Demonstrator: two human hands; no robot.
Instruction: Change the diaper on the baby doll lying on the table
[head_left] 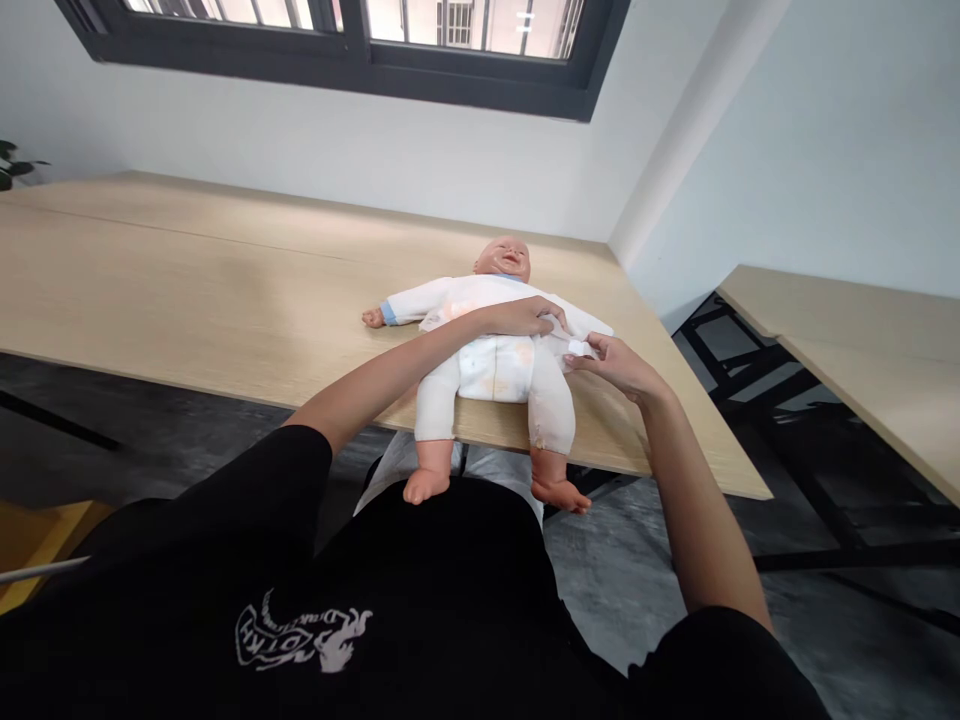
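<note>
A baby doll (551, 415) lies on its back, its legs hanging over the table's near edge. It wears a white top with blue collar and cuff. A white diaper (495, 370) with pale prints is wrapped around its hips. My left hand (529, 316) reaches across the doll's belly, fingers bent and gripping the diaper's upper edge on the right side. Beside the doll's right-hand hip, my right hand (619, 365) pinches the diaper's white side tab (579, 348) between thumb and fingers. The doll's far hand on that side is hidden.
The light wooden table (247, 290) runs left along the wall under a dark-framed window (480, 80). A second wooden table (862, 340) with black legs stands at right, across a gap. A yellow object (52, 540) sits at lower left.
</note>
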